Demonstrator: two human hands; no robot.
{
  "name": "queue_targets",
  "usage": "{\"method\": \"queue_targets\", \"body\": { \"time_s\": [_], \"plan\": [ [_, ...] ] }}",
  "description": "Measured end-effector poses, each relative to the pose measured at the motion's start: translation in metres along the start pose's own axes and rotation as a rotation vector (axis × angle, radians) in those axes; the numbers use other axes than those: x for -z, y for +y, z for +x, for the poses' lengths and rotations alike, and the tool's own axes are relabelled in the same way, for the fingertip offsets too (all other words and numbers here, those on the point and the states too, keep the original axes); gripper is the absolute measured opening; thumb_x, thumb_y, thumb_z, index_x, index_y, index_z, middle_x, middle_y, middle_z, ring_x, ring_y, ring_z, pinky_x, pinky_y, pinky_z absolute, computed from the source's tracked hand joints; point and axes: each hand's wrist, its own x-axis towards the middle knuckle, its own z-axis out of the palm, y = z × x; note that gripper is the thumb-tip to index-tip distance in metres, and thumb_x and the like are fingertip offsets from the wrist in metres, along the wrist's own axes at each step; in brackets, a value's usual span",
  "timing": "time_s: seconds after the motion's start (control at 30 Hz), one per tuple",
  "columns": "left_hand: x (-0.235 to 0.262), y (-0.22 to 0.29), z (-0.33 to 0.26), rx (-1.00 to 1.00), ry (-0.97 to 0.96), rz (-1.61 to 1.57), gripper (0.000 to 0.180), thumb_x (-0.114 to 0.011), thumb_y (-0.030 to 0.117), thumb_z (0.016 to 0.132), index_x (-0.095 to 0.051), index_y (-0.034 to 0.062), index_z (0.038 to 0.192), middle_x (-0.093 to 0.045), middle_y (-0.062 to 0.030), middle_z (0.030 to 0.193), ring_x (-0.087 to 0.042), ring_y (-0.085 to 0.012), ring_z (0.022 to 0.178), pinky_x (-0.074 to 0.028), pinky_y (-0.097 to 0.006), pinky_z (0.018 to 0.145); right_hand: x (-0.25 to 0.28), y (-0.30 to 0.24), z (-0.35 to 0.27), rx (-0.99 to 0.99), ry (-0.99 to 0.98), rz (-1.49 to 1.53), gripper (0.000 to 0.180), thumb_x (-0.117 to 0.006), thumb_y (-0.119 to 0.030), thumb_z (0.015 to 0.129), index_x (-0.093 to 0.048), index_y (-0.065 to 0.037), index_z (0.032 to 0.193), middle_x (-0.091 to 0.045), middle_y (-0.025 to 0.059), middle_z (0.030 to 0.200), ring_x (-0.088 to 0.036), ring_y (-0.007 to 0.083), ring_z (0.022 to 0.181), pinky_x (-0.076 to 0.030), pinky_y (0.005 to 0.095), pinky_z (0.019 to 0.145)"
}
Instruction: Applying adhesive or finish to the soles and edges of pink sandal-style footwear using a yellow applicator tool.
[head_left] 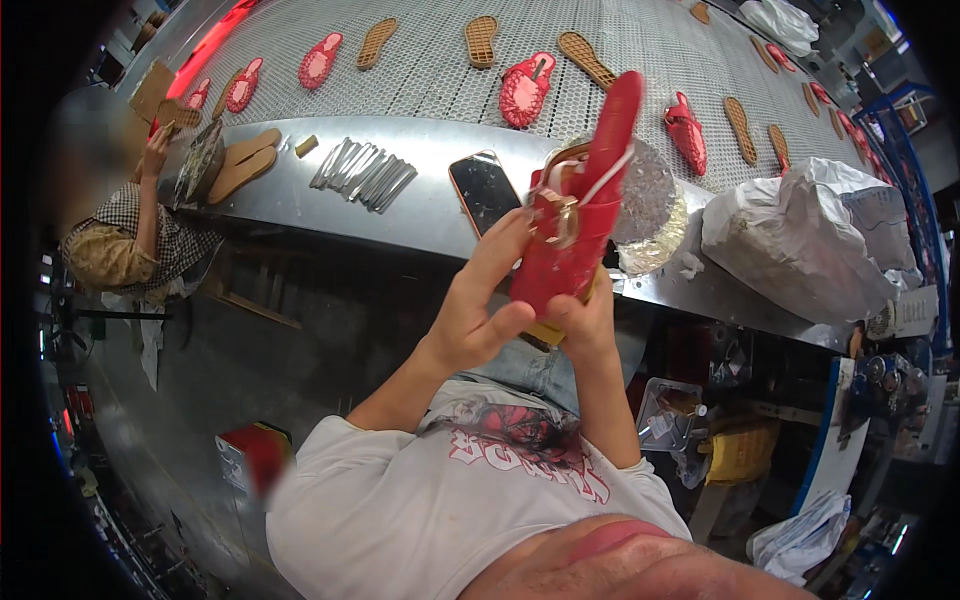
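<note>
A red shoe upper on a last, with a gold buckle and a loose white strap, is held up in front of me in both hands. My left hand closes around its left side, thumb across the lower end. My right hand grips the lower right side; some of its fingers are hidden behind the shoe. A bit of yellow shows beneath, between my hands. Right behind the shoe stands a round, plastic-wrapped tub, partly covered. To its left a phone lies on the metal ledge.
Several metal strips and tan soles lie along the ledge. Beyond it, a mesh conveyor carries red uppers and brown soles. A white bag sits at right. Another person's hand works at far left.
</note>
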Motion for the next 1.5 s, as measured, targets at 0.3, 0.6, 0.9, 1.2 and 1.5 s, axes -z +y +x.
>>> {"method": "queue_targets", "body": {
  "time_s": [0.3, 0.6, 0.9, 1.2, 1.5],
  "plan": [
    [0.014, -0.019, 0.015, 0.305, 0.178, -0.422, 0.077, -0.061, 0.046, 0.094, -0.036, -0.0058, 0.146, -0.054, -0.0187, 0.136, -0.057, -0.0204, 0.119, -0.045, -0.032, 0.101, 0.004, 0.009, -0.024, -0.296, -0.030, -0.110, 0.070, -0.069, -0.020, 0.090, -0.036, 0.005, 0.146, -0.059, 0.0125, 0.127, -0.054, 0.0078, 0.061, -0.051, 0.0307, 0.066],
    [0.099, -0.078, 0.028, 0.403, 0.343, -0.695, 0.085, -0.041, 0.064, 0.096, -0.035, -0.0068, 0.144, -0.060, -0.0251, 0.123, -0.069, -0.0297, 0.093, -0.060, -0.035, 0.077, 0.090, -0.057, -0.060, -0.220, 0.398, -0.115, 0.050, -0.047, -0.046, 0.101, -0.066, -0.001, 0.089, -0.066, 0.0090, 0.079, -0.063, 0.0175, 0.064, -0.050, 0.0272, 0.058],
    [0.138, -0.128, 0.018, 0.505, 0.177, -1.019, 0.081, -0.038, 0.062, 0.099, -0.034, -0.0033, 0.146, -0.063, -0.0303, 0.112, -0.071, -0.0311, 0.090, -0.064, -0.037, 0.070, 0.064, -0.051, 0.018, 0.296, 0.192, -1.268, 0.015, -0.072, -0.010, 0.087, -0.072, -0.002, 0.100, -0.072, 0.0069, 0.081, -0.068, 0.0182, 0.069, -0.052, 0.0310, 0.060],
    [0.134, -0.121, 0.018, 0.491, 0.154, -1.059, 0.081, -0.043, 0.060, 0.098, -0.031, -0.0035, 0.147, -0.062, -0.0300, 0.112, -0.071, -0.0341, 0.087, -0.064, -0.039, 0.069, 0.064, -0.034, 0.034, 0.101, 0.145, -1.189, 0.016, -0.072, -0.015, 0.087, -0.073, -0.006, 0.101, -0.071, 0.0144, 0.079, -0.068, 0.0236, 0.062, -0.050, 0.0312, 0.056],
    [0.135, -0.122, 0.017, 0.505, 0.184, -0.993, 0.088, -0.043, 0.067, 0.094, -0.034, -0.0049, 0.144, -0.065, -0.0283, 0.103, -0.072, -0.0318, 0.081, -0.063, -0.036, 0.066, 0.079, -0.049, 0.043, -0.163, 0.336, -0.813, 0.020, -0.074, -0.018, 0.087, -0.071, 0.001, 0.093, -0.068, 0.0067, 0.072, -0.055, 0.0105, 0.052, -0.040, 0.0247, 0.046]
  ]
}}
